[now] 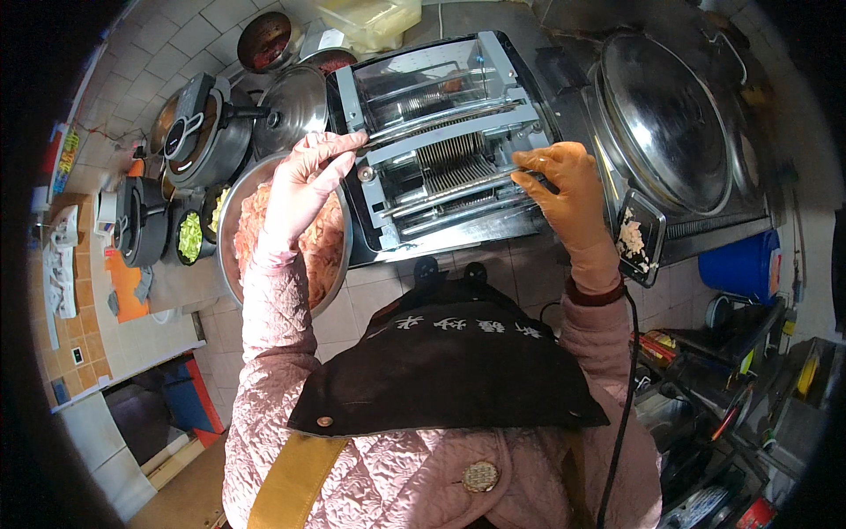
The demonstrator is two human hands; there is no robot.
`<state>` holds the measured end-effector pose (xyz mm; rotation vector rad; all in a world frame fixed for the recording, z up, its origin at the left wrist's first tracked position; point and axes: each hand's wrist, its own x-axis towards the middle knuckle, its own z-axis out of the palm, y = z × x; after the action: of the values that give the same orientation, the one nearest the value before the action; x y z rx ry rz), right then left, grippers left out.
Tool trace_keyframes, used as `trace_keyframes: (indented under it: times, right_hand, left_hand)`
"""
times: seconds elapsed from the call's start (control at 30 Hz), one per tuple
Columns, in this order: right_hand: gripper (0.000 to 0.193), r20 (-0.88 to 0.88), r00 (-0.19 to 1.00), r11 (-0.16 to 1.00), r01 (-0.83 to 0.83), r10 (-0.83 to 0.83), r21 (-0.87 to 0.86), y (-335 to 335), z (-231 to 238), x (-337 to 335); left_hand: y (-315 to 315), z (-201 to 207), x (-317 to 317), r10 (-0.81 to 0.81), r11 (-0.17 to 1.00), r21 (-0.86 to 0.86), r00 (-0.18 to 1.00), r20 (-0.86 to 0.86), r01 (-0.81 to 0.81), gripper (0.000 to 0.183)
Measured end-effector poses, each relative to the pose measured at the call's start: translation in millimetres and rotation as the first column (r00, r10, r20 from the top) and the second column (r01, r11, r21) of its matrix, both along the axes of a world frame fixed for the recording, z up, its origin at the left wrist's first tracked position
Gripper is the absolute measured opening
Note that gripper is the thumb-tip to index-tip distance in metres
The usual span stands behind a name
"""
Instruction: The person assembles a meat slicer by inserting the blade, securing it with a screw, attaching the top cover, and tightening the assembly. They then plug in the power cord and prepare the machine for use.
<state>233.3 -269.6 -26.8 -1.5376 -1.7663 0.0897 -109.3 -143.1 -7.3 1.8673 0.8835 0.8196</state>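
2 gloved hands rest on a metal slicing machine (445, 141) at the upper centre of the frame. The machine is a boxy grey-and-steel frame with a clear cover panel at its far end, a bank of thin parallel blades like a comb in its middle, and 2 slim steel rods running across it. Its long axis runs from the near edge up and slightly right, away from the person.

The left hand (304, 189), in a thin pinkish glove, lies with fingers stretched toward the upper right, the fingertips touching the left end of the upper rod; the hand is spread open and grips nothing that can be seen. The right hand (568, 189), in an orange rubber glove, has its fingers curled over the right end of the lower rod, though whether they close fully round it cannot be told.

Under the left wrist sits 1 round steel bowl (231, 207) of pale pink shredded meat. At the upper left stand 2 dark lidded pots (207, 132) and 1 shiny steel lid (295, 101). At the right lies 1 large domed wok lid (665, 119), with 1 small black tray (639, 238) of chopped white bits just below it. The sleeves are quilted pink fabric.
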Motion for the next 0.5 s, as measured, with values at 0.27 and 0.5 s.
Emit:
trace_keyframes:
  times: [0.27,0.5]
  right_hand:
    - [0.014,0.090,0.996,0.999,0.007,-0.011,0.042,14.8,-4.1,-6.8]
    - [0.013,0.016,0.999,0.998,0.037,-0.038,0.048,15.2,-12.7,-6.3]
  left_hand:
    - [-5.6,-3.1,7.2,0.000,0.999,-0.037,0.995,0.097,0.004,0.028]
    - [-5.4,2.2,13.0,0.008,0.994,-0.109,0.992,0.126,0.006,0.028]
